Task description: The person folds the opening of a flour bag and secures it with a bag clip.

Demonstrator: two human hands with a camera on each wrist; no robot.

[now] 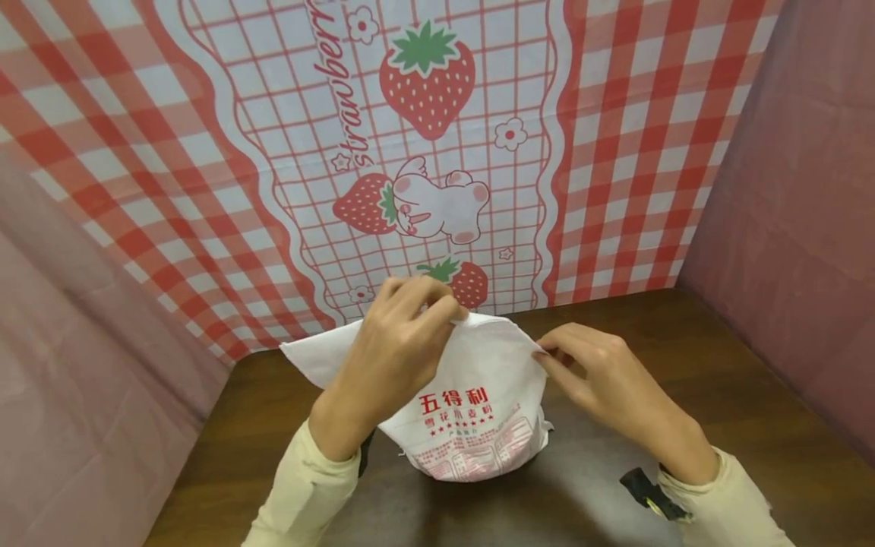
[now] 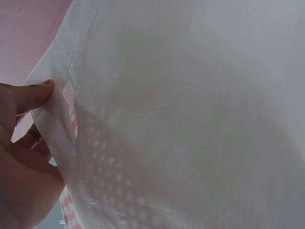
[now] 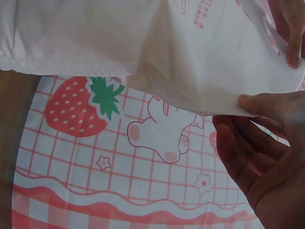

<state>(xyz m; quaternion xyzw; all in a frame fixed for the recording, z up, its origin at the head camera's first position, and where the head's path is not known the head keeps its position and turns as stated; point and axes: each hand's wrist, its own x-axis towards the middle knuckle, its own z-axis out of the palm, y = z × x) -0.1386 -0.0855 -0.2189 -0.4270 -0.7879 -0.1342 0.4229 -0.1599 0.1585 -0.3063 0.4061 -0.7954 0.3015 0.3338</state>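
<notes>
A white woven flour bag (image 1: 458, 410) with red printing sits on the wooden table, its upper part raised and its left corner sticking out. My left hand (image 1: 403, 349) pinches the bag's top edge near the middle. In the left wrist view, thumb and fingers hold the strip beside a slot-like opening in the bag (image 2: 190, 109). At the right upper edge, my right hand (image 1: 601, 372) pinches the material between thumb and forefinger. The right wrist view shows that thumb on the bag's face (image 3: 200, 71), with the other fingers behind and below the edge. The bag's inside is hidden.
Behind the brown table (image 1: 615, 494) hangs a red-and-white checked cloth (image 1: 629, 152) with strawberry prints. Pink curtains close in the left (image 1: 89, 365) and right (image 1: 800, 251) sides. A black strap (image 1: 649, 494) shows at the right sleeve.
</notes>
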